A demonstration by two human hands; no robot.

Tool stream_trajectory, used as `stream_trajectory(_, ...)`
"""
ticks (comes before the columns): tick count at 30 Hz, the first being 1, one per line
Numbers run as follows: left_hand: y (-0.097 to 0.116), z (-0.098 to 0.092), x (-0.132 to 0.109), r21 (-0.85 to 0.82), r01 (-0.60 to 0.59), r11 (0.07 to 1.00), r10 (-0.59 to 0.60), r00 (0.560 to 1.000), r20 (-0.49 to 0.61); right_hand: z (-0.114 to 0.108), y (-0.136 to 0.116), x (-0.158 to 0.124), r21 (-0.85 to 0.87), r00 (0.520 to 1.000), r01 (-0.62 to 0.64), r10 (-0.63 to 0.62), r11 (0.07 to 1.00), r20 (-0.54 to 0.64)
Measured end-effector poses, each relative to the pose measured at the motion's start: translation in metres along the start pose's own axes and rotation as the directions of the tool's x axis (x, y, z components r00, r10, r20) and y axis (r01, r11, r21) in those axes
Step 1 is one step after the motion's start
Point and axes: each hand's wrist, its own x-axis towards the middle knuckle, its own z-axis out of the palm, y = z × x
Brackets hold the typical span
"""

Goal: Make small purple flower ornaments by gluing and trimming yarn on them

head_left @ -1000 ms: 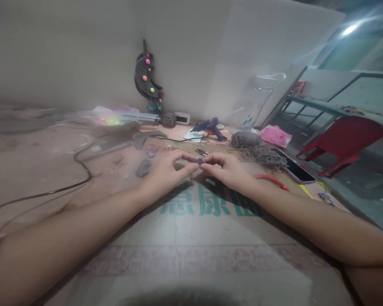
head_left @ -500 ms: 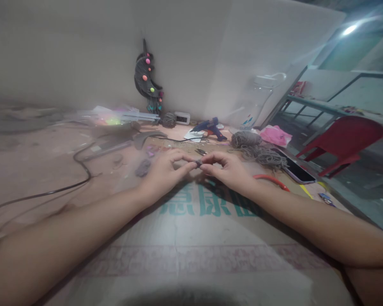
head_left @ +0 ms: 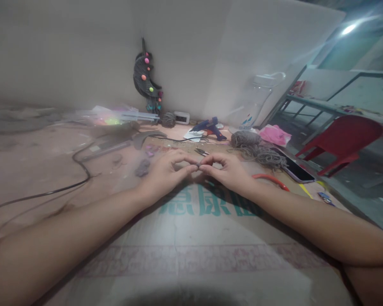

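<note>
Fingers (head_left: 185, 159) first: on my feed from the head camera, thumb and index of the left hand (head_left: 164, 172) and of the right hand (head_left: 231, 171) are closed in a pinch, their tips meeting on a small grey piece (head_left: 198, 166), most of which they cover, so I can't make out its shape. I take the blue glue gun (head_left: 211, 126) as my landmark. The small grey piece is nearer me than the glue gun and a little to its left, over the printed cardboard (head_left: 207, 238) that spreads on the glue gun's near side. Between the glue gun and the hands I see a pointed metal tool (head_left: 202, 151). Nearer me and well left of the glue gun lies a greyish lump (head_left: 142, 168). To its right I have grey yarn (head_left: 246, 139), then a pink bag (head_left: 276, 135); nearer me on that same side are a dark-screened phone (head_left: 298, 170) and a curved orange-red thing (head_left: 271, 180). Behind the glue gun, a clear bottle (head_left: 257, 102) stands to the right, and a dark crescent ornament (head_left: 142, 76) hangs to the left.
</note>
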Motion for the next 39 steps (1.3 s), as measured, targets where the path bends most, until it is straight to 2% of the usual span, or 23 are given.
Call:
stream_trajectory(4,-0.001,0.001,0.0,-0.028,0.044,0.999,-0.044,0.999,0.029,0.0,0.005,0.002,0.065,0.998,-0.054,0.056,0.996,-0.026)
stream_trajectory(8,-0.002,0.002,0.0,-0.007,0.049,0.999,-0.049,0.998,0.039,0.0,0.007,0.004,0.184,0.995,-0.102,0.101,0.978,0.017)
stream_trajectory(11,-0.001,0.002,0.0,-0.007,0.055,0.998,-0.055,0.998,0.025,0.0,0.006,0.003,0.209,0.996,-0.089,0.084,0.974,0.035)
stream_trajectory(15,-0.001,0.001,-0.001,-0.053,0.063,0.997,-0.063,0.998,-0.002,-0.001,0.006,0.003,0.235,0.997,-0.067,0.074,0.97,-0.023)
stream_trajectory(22,-0.003,0.001,-0.001,-0.02,0.036,0.999,-0.037,0.998,-0.057,-0.001,0.004,0.002,0.095,0.999,0.01,-0.006,0.995,-0.042)
stream_trajectory(26,-0.001,0.001,0.0,-0.022,0.044,0.999,-0.043,0.999,0.009,0.0,0.0,0.0,0.015,0.997,0.051,-0.05,0.999,-0.058)
stream_trajectory(31,0.002,0.001,-0.001,-0.15,0.121,0.981,-0.111,0.991,0.071,0.002,0.001,-0.002,-0.049,0.992,0.099,-0.102,0.994,-0.077)
stream_trajectory(36,0.001,0.002,0.0,-0.105,0.14,0.985,-0.143,0.99,-0.022,-0.005,-0.001,0.001,-0.063,0.986,0.137,-0.142,0.989,-0.09)
stream_trajectory(39,0.001,0.003,0.001,-0.124,0.189,0.974,-0.2,0.976,-0.083,-0.023,-0.007,0.008,-0.193,0.983,0.143,-0.163,0.971,-0.09)
